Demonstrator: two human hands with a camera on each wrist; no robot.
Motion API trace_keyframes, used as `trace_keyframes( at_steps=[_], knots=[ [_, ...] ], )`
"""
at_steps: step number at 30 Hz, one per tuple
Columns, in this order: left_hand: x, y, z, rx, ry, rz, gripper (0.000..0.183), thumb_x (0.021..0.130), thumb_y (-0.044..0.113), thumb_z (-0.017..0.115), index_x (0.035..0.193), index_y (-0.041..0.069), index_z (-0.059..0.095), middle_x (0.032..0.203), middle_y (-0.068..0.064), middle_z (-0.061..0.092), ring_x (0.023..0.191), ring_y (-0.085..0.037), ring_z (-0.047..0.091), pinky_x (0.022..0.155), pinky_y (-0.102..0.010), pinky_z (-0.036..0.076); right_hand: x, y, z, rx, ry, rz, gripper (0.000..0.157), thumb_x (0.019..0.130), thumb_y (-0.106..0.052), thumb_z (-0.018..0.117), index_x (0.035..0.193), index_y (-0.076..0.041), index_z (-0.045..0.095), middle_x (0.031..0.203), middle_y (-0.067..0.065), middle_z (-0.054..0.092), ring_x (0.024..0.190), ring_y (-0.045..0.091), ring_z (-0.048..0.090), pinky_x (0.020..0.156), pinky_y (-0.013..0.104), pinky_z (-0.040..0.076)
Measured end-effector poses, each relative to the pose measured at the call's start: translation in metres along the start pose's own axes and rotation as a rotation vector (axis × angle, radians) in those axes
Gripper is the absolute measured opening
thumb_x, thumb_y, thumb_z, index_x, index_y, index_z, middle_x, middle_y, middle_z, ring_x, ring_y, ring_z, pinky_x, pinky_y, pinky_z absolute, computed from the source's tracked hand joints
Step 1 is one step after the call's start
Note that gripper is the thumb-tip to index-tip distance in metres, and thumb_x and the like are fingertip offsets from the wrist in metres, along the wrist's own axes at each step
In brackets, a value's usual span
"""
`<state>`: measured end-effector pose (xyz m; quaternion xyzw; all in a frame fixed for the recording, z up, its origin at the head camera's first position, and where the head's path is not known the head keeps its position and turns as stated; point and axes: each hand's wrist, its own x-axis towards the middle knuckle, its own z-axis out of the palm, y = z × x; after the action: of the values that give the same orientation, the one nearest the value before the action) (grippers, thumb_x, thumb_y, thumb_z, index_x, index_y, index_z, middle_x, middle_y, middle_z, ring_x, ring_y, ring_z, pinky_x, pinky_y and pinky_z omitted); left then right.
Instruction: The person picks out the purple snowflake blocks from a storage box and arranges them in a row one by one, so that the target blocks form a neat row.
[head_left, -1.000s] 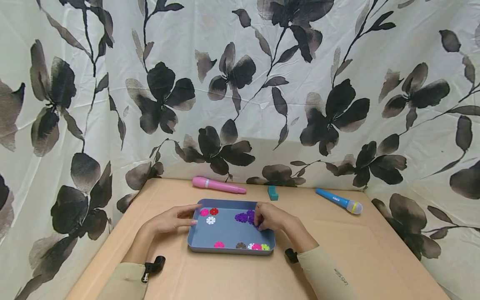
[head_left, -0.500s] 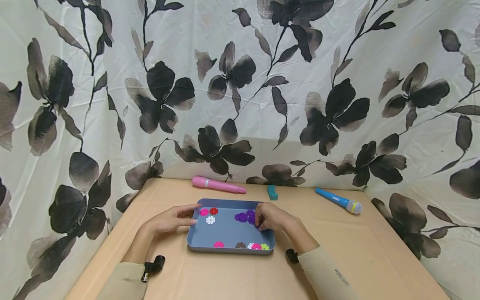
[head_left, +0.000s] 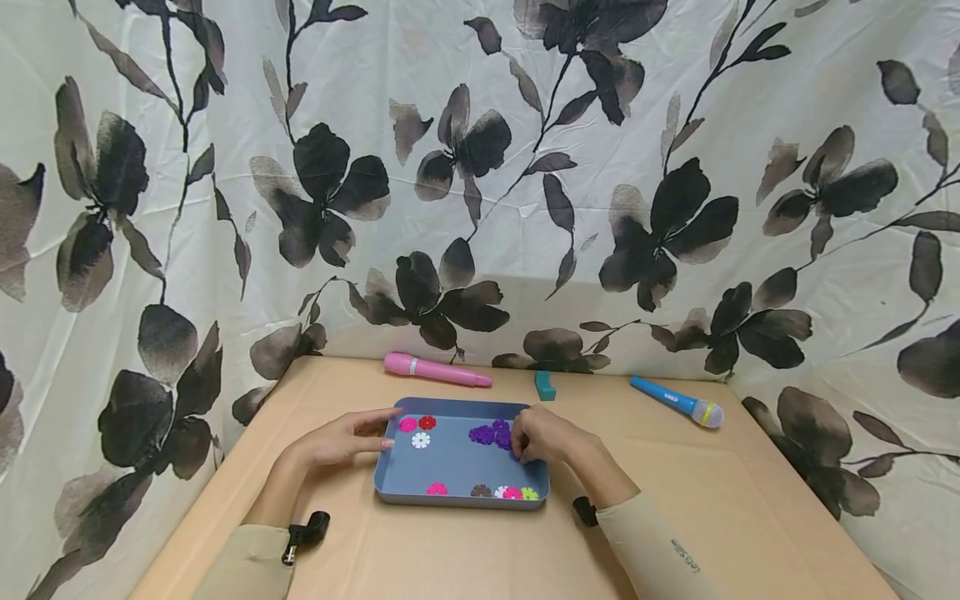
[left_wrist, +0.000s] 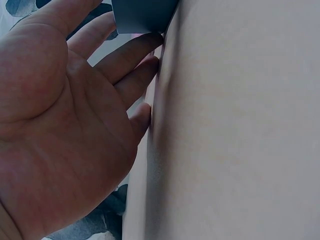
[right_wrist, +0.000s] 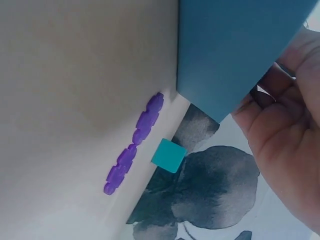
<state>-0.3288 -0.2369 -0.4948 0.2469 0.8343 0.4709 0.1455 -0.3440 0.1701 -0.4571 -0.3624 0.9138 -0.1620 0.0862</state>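
A blue-grey tray (head_left: 457, 465) holds small flower-shaped plastic pieces. Purple pieces (head_left: 491, 433) lie clustered at its right side. Pink (head_left: 407, 424), red (head_left: 427, 422) and white (head_left: 421, 440) pieces are at the far left, with several more along the near wall. My left hand (head_left: 341, 437) touches the tray's left rim with fairly straight, spread fingers. My right hand (head_left: 551, 435) reaches over the right rim, fingers curled down beside the purple cluster. Its fingertips are largely hidden, so any piece between them cannot be made out. The right wrist view shows purple pieces (right_wrist: 145, 120) on the table outside the tray.
A pink toy microphone (head_left: 438, 371) and a teal block (head_left: 545, 386) lie behind the tray. To the right lies a blue toy microphone (head_left: 678, 402). A floral curtain (head_left: 480, 183) hangs along the back of the beige table (head_left: 420, 554).
My right hand has shifted very slightly to the right, uncovering a bit more of the purple cluster. The left hand and the tray have hardly moved.
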Motion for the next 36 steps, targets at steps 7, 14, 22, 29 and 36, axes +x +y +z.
trace_keyframes(
  at_steps=[7,14,22,29,36],
  knots=[
    [-0.001,0.0,0.0,0.006,0.004,-0.002,0.068,0.1,0.032,0.07,0.159,0.011,0.043,0.165,-0.017,0.039,0.153,-0.041,0.035,0.126,-0.06,0.025,-0.001,0.002,0.0,0.055,0.023,-0.015,0.013,0.084,-0.002,0.086,0.078,-0.012,0.081,0.079,-0.007,0.073,0.072,0.002,0.06,0.066,0.017,0.056],
    [0.001,-0.001,0.001,-0.016,0.0,-0.001,0.068,0.101,0.031,0.071,0.159,0.011,0.043,0.166,-0.018,0.038,0.153,-0.042,0.035,0.126,-0.06,0.025,-0.007,0.011,0.003,0.265,0.171,0.022,0.004,0.087,-0.007,0.084,0.09,-0.009,0.083,0.087,-0.006,0.073,0.079,0.007,0.064,0.067,0.021,0.057],
    [0.0,0.0,0.0,-0.001,0.002,-0.002,0.069,0.1,0.032,0.071,0.159,0.01,0.043,0.166,-0.018,0.038,0.153,-0.042,0.035,0.126,-0.06,0.025,-0.021,0.019,-0.004,0.378,0.341,0.066,0.01,0.09,-0.006,0.08,0.1,-0.008,0.082,0.098,0.0,0.076,0.088,0.012,0.068,0.074,0.023,0.06],
    [0.001,0.001,0.0,-0.006,-0.004,0.003,0.068,0.101,0.031,0.07,0.159,0.01,0.043,0.166,-0.018,0.038,0.153,-0.042,0.035,0.126,-0.06,0.026,-0.042,0.035,-0.012,0.413,0.441,0.109,0.013,0.093,-0.009,0.078,0.106,-0.007,0.08,0.102,0.004,0.077,0.093,0.015,0.072,0.082,0.026,0.063],
    [-0.001,0.002,0.001,0.006,0.002,0.007,0.067,0.101,0.03,0.07,0.159,0.01,0.044,0.164,-0.018,0.041,0.153,-0.042,0.036,0.125,-0.061,0.026,-0.063,0.054,-0.023,0.403,0.469,0.172,0.015,0.092,-0.01,0.079,0.106,-0.013,0.08,0.106,0.003,0.077,0.095,0.016,0.07,0.088,0.034,0.062]
  ],
)
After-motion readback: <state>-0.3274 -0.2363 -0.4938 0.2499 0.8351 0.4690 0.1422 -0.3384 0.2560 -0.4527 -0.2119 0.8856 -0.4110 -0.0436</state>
